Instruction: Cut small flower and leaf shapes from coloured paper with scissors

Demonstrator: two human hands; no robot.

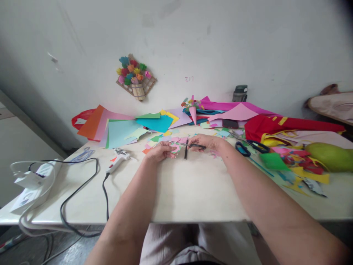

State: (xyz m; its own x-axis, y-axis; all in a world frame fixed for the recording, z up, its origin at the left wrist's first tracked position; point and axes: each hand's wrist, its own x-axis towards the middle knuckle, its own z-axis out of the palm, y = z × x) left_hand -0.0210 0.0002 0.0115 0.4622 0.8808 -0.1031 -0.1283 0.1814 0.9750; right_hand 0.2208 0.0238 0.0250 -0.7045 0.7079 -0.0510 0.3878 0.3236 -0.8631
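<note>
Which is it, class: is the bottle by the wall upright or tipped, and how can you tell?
Upright. The bottle has its lid uppermost, and its visible sides rise nearly straight. Papers in front hide its base.

One camera sits on the person's head. It looks forward and down at the table (pixel 204 195) from close by. The lap (pixel 167 243) is on the near side, the wall (pixel 220 44) on the far side, and the left hand (pixel 161 151) and right hand (pixel 200 142) in between.

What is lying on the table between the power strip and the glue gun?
Between the power strip and the glue gun, the head view shows a looping black cord, with a bluish bundle farther back.
</note>
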